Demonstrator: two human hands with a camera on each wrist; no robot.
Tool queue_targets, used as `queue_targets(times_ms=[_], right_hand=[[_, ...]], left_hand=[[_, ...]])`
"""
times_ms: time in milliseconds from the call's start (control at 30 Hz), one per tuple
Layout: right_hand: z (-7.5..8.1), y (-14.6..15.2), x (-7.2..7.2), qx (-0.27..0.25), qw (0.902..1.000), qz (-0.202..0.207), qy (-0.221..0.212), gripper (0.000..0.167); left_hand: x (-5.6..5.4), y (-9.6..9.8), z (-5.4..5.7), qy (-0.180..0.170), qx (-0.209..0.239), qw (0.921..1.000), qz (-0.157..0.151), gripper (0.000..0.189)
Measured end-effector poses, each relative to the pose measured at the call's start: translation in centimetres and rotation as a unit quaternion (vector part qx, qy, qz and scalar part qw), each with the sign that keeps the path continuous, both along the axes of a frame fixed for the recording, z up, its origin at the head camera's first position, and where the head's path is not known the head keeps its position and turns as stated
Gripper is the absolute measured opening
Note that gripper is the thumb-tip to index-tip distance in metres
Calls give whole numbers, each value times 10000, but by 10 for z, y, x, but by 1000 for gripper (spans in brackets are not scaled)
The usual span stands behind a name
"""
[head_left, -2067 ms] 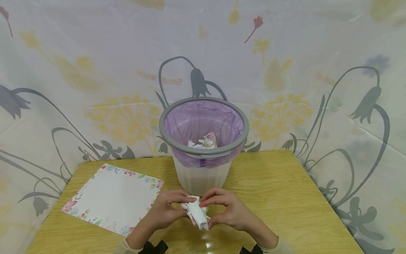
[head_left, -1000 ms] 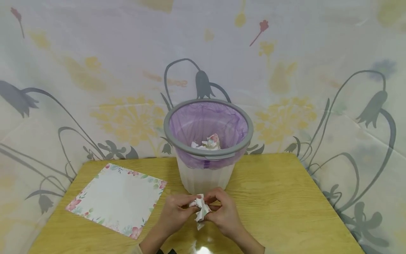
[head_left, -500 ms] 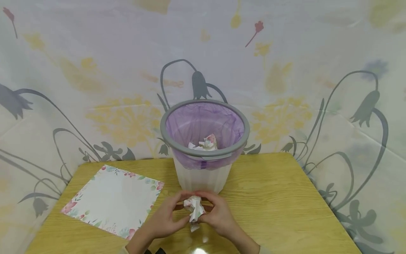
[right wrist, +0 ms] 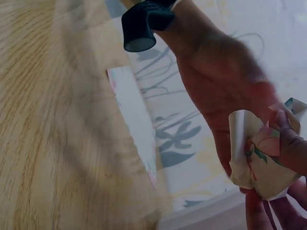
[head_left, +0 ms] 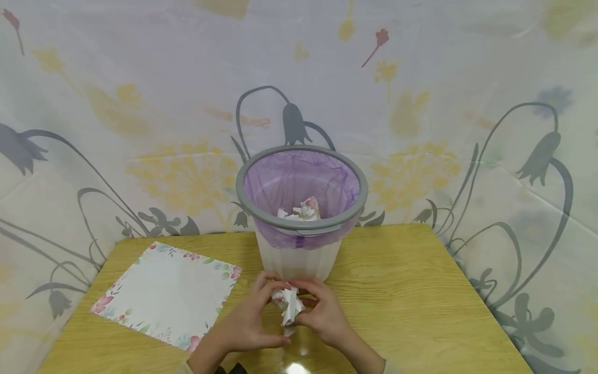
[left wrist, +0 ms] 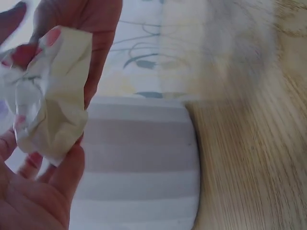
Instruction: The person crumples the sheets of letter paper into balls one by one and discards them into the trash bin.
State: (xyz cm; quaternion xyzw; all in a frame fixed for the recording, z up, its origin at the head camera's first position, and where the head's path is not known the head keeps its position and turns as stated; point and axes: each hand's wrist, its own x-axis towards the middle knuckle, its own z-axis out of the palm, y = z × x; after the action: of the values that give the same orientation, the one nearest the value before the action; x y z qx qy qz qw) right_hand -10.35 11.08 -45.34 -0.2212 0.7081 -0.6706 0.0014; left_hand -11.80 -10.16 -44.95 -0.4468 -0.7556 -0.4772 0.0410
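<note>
A crumpled sheet of white paper (head_left: 289,306) with printed pink flowers is held between both hands, just in front of the bin. My right hand (head_left: 322,312) pinches its right side between thumb and fingers. On the other side my left hand (head_left: 249,319) spans the paper, with fingertips at its upper end and the thumb stretched towards its lower end. The left wrist view shows the creased paper (left wrist: 55,96) with fingers of both hands around it. Its rolled edge and a printed flower show on the paper (right wrist: 264,158) in the right wrist view.
A white bin (head_left: 299,262) with a grey rim and purple liner stands at the table's back edge. Crumpled paper (head_left: 306,210) lies inside it. A flat flower-bordered sheet (head_left: 170,293) lies on the wooden table (head_left: 397,301) at left. A patterned curtain (head_left: 416,93) hangs behind.
The paper has gone from a folded roll to a tighter crumpled wad. Both hands have shifted their grip around it, and the left thumb has spread downward. The bin and flat sheet stay put.
</note>
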Motion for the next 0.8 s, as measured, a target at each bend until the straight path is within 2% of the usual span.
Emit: queue_targets(times_ms=[100,167,367,600,800], right_hand=[[0,1,0,7,9998,-160,-107,59],[0,2,0,-21,9996,-228,-159,56],[0,4,-1,-122,9996,-105,-244,46],[3,6,1,-35,9985,-262,-479,32],[3,4,1,118,9980,-492,-370,17]], left_hand=[[1,5,0,315,-300,9982,404,92],[2,8,0,432,-265,9973,535,88],[4,11,1,359,510,9975,334,68],[5,11,1,640,772,9941,421,58],[4,13,-2,763,1022,9906,495,44]])
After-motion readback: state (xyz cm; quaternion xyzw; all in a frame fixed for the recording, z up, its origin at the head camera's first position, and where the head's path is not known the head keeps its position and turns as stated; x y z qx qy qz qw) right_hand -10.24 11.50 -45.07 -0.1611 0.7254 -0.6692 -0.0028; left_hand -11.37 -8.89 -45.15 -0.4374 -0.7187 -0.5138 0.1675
